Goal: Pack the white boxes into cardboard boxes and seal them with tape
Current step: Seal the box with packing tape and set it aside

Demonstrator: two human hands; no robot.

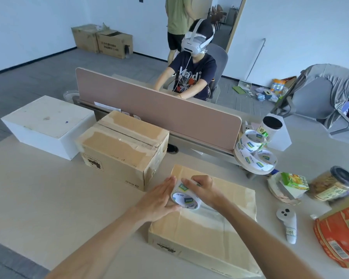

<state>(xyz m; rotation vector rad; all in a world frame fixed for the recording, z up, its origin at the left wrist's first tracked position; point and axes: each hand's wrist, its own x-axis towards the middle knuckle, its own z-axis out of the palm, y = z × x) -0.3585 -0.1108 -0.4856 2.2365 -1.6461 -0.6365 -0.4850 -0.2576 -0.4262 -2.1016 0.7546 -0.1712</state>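
Both hands are on the roll (184, 199), which sits on top of the near box (199, 244), toward its far end. My right hand (205, 190) curls over the roll and grips it. My left hand (159, 200) lies against the roll's side with its fingers straight and grips nothing. A glossy strip (210, 216) runs along the box top toward me. To do this well, I judge I should keep the roll low and in line with the seam and pull with steady tension. The left palm should follow, pressing the strip flat so no creases form. The end should wrap over the far edge. The white box (46, 123) stands at left, just beside the far box (125, 143).
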